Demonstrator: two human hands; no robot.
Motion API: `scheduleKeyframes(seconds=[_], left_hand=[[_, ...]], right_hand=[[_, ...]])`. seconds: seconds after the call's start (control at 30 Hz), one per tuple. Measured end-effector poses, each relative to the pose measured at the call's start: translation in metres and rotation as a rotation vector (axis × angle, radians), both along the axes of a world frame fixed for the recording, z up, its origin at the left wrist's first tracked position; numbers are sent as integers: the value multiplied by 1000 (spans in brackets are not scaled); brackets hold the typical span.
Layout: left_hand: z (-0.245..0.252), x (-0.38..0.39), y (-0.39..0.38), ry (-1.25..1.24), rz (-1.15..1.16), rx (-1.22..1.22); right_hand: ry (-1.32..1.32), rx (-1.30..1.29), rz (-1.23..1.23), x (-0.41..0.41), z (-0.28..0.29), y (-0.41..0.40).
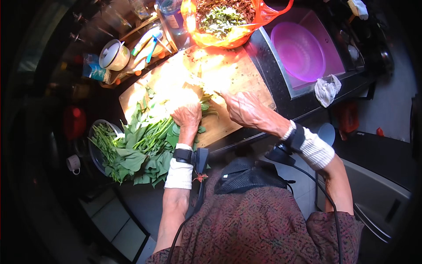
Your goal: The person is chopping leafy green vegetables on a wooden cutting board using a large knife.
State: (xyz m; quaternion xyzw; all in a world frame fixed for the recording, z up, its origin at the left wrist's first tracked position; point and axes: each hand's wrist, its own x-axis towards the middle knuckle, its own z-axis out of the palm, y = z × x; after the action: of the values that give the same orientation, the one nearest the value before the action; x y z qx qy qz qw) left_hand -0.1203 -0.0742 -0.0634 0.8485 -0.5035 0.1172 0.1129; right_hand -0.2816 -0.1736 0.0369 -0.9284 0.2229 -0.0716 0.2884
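On a wooden cutting board [227, 123] lies a large bunch of leafy green stems [145, 142], hanging over the near left edge. My left hand [187, 109] rests on the far end of the bunch, its fingers washed out by bright sunlight. To its right, my right hand [242, 107] is held low over the board with its fingers curled; glare hides its fingertips and whatever they may hold. Chopped greens [222, 19] lie in an orange plastic bag [227, 41] beyond the board. Small green bits are scattered on the wood.
A purple plastic basin [298, 51] sits in the sink at the right, with a white cloth [327, 90] on the counter edge. At the left are a lidded enamel pot [115, 55], a bowl [95, 150] under the stems and a white mug [73, 164].
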Motion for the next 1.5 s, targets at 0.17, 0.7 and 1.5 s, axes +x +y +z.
scheduleKeyframes(seconds=[0.17, 0.7, 1.5], left_hand=[[8, -3, -7, 104, 97, -147], [0, 0, -6, 117, 86, -147], [2, 0, -14, 145, 98, -252]], right_hand=[[159, -3, 35, -4, 1, 4], [52, -184, 165, -16, 20, 3], [46, -135, 167, -4, 7, 1]])
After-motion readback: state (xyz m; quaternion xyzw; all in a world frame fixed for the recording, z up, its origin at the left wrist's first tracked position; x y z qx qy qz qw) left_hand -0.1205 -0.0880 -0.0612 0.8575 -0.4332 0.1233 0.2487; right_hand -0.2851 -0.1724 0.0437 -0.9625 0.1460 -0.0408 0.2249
